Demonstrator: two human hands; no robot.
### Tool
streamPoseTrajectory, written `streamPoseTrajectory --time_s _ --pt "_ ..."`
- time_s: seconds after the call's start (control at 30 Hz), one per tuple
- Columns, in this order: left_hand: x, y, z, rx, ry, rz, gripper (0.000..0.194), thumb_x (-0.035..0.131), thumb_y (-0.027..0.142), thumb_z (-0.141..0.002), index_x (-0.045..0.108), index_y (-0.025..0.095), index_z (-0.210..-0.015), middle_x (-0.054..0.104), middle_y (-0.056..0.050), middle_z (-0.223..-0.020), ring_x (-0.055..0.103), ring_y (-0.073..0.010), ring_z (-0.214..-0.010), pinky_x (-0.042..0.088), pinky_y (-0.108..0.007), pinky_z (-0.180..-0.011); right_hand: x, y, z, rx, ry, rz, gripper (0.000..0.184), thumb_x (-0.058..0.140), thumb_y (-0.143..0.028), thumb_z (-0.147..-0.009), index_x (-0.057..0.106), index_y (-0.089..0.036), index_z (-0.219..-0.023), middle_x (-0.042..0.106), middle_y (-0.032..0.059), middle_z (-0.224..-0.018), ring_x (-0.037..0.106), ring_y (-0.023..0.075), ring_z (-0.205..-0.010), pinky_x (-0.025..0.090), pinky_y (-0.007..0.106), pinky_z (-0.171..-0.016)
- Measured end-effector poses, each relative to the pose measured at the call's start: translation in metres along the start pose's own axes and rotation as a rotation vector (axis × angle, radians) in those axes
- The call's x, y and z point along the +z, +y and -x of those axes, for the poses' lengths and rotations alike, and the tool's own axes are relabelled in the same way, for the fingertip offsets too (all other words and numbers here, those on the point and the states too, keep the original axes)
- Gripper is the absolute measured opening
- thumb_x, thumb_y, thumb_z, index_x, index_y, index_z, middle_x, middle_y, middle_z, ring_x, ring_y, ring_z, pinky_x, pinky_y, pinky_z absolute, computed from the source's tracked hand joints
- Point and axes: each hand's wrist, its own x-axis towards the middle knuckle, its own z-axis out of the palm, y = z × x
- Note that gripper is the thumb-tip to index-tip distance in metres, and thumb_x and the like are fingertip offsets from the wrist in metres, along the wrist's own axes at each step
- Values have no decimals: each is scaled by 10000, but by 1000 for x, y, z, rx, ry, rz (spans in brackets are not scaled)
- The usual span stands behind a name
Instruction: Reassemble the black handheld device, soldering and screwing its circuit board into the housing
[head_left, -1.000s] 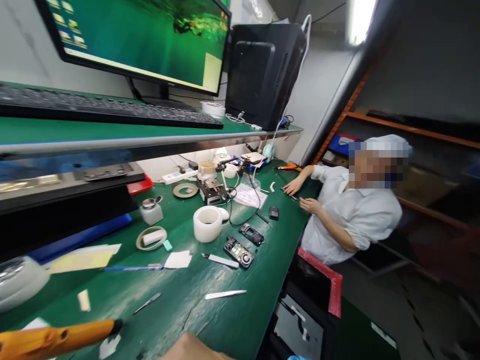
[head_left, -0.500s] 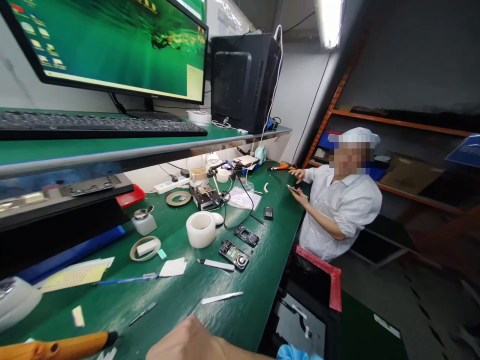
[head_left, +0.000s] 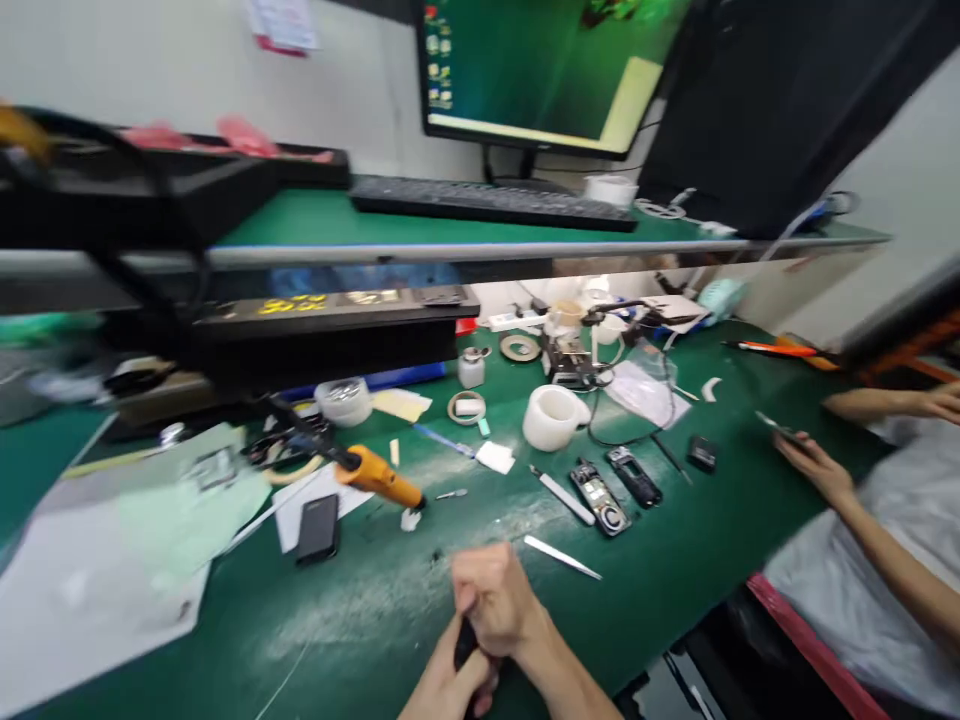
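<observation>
Both hands are together at the bottom middle, over the front of the green bench. My left hand (head_left: pixel 450 675) is wrapped round a dark object (head_left: pixel 465 642), mostly hidden by fingers, so its kind is unclear. My right hand (head_left: pixel 499 600) is closed in a fist against its upper end; what its fingers grip is hidden. Just beyond lie white tweezers (head_left: pixel 562 557) and a white-handled knife (head_left: pixel 564 497). An opened handheld device (head_left: pixel 600 498) with its circuit board bare rests beside a black housing frame (head_left: pixel 635 477).
An orange-handled tool (head_left: pixel 384 478) with a black tip hangs or lies left of centre. A black phone-like slab (head_left: pixel 318 528), a wide tape roll (head_left: pixel 551 418) and a dispenser bottle (head_left: pixel 471 368) are around. At right, a co-worker's hand (head_left: pixel 817 470) holds a phone.
The view has swung left and down, bringing the bench's left side in. Earlier one fist showed at the bottom edge; now both hands are visible, together on a dark object.
</observation>
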Motion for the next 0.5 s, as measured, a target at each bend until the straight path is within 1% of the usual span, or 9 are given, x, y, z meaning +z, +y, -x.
streamPoseTrajectory --time_s 0.07,0.1,0.13,0.17,0.2,0.27,0.37,0.43,0.5 --pt "6 6 -2 -17 -87 140 402 892 298 -757 515 215 -869 466 85 -665 413 -88 -615 298 -231 -601 -2 0 1 50 -10 -54 897 105 -1009 -931 425 -255 -565 455 1 -529 434 134 -508 314 308 -543" --pt "7 9 -1 -16 -88 196 401 866 262 -729 484 220 -846 456 87 -672 382 -77 -610 264 -221 -590 -4 1 2 75 -14 -86 921 101 -1000 -939 512 -247 -603 505 12 -559 480 142 -533 359 301 -558" --pt "7 12 0 -19 -84 246 412 845 259 -693 462 226 -841 448 87 -676 360 -74 -601 239 -219 -575 -5 0 3 102 -17 -120 952 102 -990 -949 619 -233 -692 573 26 -612 534 151 -567 401 294 -570" --pt "6 16 1 -30 -91 295 397 816 262 -671 462 227 -848 446 81 -688 350 -77 -599 233 -224 -565 -7 -1 3 126 -19 -155 995 74 -960 -973 718 -211 -853 645 45 -689 591 162 -608 439 289 -579" --pt "5 20 4 -34 -101 341 381 789 279 -646 475 224 -855 438 75 -696 333 -78 -592 227 -228 -552 -10 -2 4 141 -23 -187 1023 63 -938 -990 763 -193 -987 706 65 -770 643 173 -656 471 284 -583" --pt "1 30 12 -45 -158 419 360 753 298 -618 520 205 -877 422 63 -712 307 -81 -591 226 -236 -542 -15 -8 3 133 -7 -231 950 177 -898 -1037 803 -191 -1139 794 90 -925 730 189 -785 543 279 -648" --pt "-3 45 26 -49 -253 498 326 735 299 -615 538 185 -849 393 53 -728 270 -81 -603 218 -245 -550 -19 -21 2 66 9 -173 634 483 -750 -1080 808 -234 -1253 836 70 -1052 762 183 -888 606 285 -801" --pt "-3 52 36 -39 -284 548 311 732 290 -627 515 195 -829 384 54 -730 250 -81 -605 200 -247 -560 -18 -31 2 28 -1 -122 518 607 -657 -1065 779 -249 -1332 837 67 -1110 756 176 -887 616 282 -808" --pt "-1 57 44 -32 -310 598 315 733 274 -633 486 207 -817 379 57 -727 234 -82 -604 178 -254 -568 -15 -40 3 0 -8 -95 476 666 -571 -1051 746 -259 -1402 830 68 -1149 755 176 -896 625 280 -801"
